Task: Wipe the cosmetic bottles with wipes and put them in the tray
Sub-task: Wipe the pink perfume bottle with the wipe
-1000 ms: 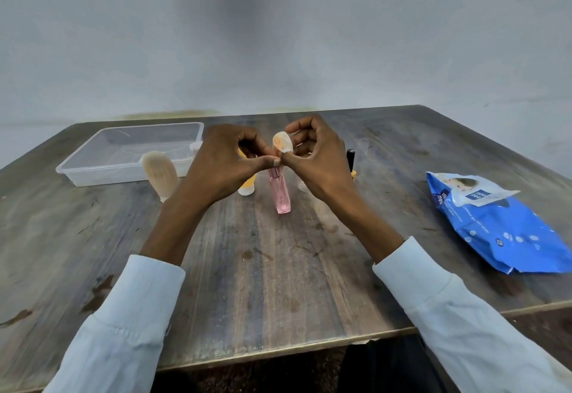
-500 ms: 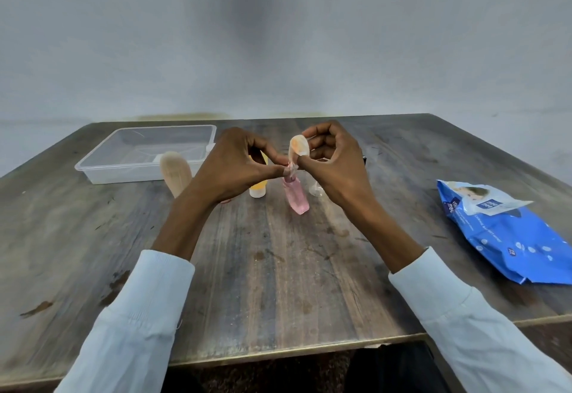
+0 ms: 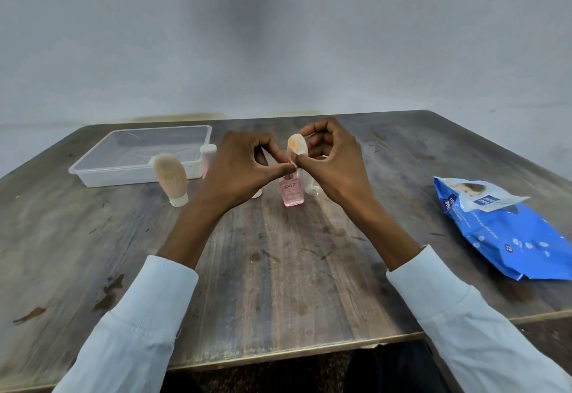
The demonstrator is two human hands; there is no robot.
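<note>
Above the table's middle, my left hand (image 3: 244, 169) and my right hand (image 3: 334, 160) meet. Together they pinch a small pale oval item with an orange tint (image 3: 297, 144); I cannot tell whether it is a wipe or a small tube. Right behind the hands a pink square bottle (image 3: 292, 193) stands upright. A beige tube (image 3: 171, 176) stands on its white cap to the left. A small white-and-pink bottle (image 3: 208, 155) stands against the clear plastic tray (image 3: 123, 177) at the back left. A blue wipes pack (image 3: 507, 231) lies at the right.
A small clear item (image 3: 312, 190) stands beside the pink bottle, partly behind my right hand. A white cap (image 3: 257, 195) peeks out under my left hand. The wooden table's front edge (image 3: 278, 352) runs close to my sleeves. A grey wall stands behind.
My hands stay together on the small oval item and have shifted slightly right and up in the view. The bottles, tray and pack have not moved on the table.
</note>
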